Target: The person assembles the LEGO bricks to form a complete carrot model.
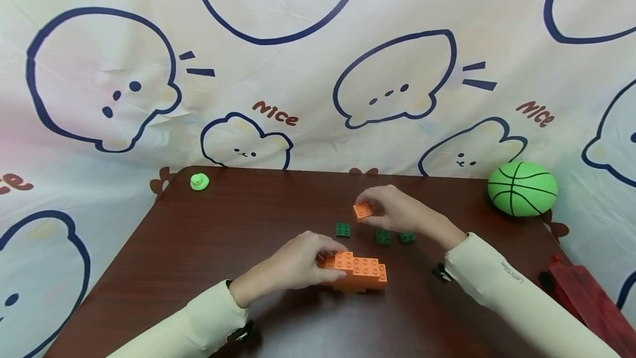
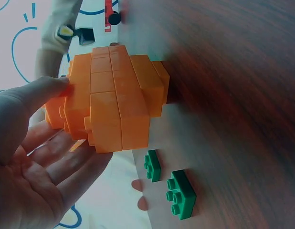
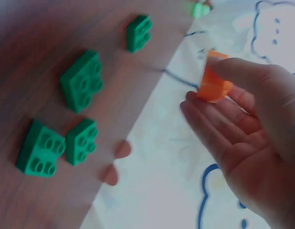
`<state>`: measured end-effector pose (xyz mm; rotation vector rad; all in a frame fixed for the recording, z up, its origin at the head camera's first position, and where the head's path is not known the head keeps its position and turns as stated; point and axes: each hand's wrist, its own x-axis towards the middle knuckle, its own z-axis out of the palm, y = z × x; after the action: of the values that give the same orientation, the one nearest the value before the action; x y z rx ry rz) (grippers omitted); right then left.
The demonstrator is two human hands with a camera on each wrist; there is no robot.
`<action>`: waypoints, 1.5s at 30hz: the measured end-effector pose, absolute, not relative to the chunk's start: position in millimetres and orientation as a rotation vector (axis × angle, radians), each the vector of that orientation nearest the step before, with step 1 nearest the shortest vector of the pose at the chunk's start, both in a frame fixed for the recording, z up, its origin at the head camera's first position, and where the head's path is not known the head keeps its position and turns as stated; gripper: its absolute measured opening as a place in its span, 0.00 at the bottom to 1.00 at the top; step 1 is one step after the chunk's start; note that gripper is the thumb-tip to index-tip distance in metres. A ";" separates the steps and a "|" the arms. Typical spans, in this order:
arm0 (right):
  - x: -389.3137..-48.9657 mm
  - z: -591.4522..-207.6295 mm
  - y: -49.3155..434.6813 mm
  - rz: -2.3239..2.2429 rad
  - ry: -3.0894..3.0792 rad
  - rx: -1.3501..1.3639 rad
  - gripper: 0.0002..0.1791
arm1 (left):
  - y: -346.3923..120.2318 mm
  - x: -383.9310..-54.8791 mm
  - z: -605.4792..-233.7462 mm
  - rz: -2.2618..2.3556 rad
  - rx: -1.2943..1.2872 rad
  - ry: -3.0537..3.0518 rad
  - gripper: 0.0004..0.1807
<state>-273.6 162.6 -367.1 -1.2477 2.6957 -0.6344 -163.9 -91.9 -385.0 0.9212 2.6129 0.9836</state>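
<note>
My left hand [image 1: 305,261] grips an orange brick assembly [image 1: 365,270] by its left end, thumb on the near side. In the left wrist view the assembly [image 2: 121,102] shows stepped layers of joined bricks, with studs facing the palm. Above and beyond it, my right hand [image 1: 399,209] pinches a small orange brick [image 1: 362,212] between thumb and fingers, raised off the table. The right wrist view shows this brick [image 3: 213,78] partly covered by the thumb. Below the right hand lie several green bricks, among them a left one [image 1: 343,230] and a middle one [image 1: 382,237].
On the brown table [image 1: 199,258], a green toy duck [image 1: 200,182] sits at the far left corner. A green basketball-patterned ball [image 1: 523,189] stands at the far right. A red toy vehicle [image 1: 591,297] is along the right edge. A cartoon-print cloth [image 1: 308,82] hangs behind.
</note>
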 end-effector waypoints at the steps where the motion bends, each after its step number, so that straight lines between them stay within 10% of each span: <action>1: -267.9 -363.8 163.2 -0.665 2.687 -1.282 0.18 | -92.3 -164.3 -385.5 0.989 0.920 2.614 0.17; 17: -182.6 -373.4 178.5 -1.048 2.681 -1.581 0.20 | -90.9 -163.4 -385.4 1.025 0.931 2.619 0.15; 45: -175.1 -401.3 174.8 -1.109 2.651 -1.615 0.13 | -91.8 -168.2 -387.3 1.062 0.928 2.568 0.15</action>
<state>-175.1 174.8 -401.3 -1.6154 2.6506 -1.1094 -168.2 -91.8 -387.3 0.9276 2.5680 1.0624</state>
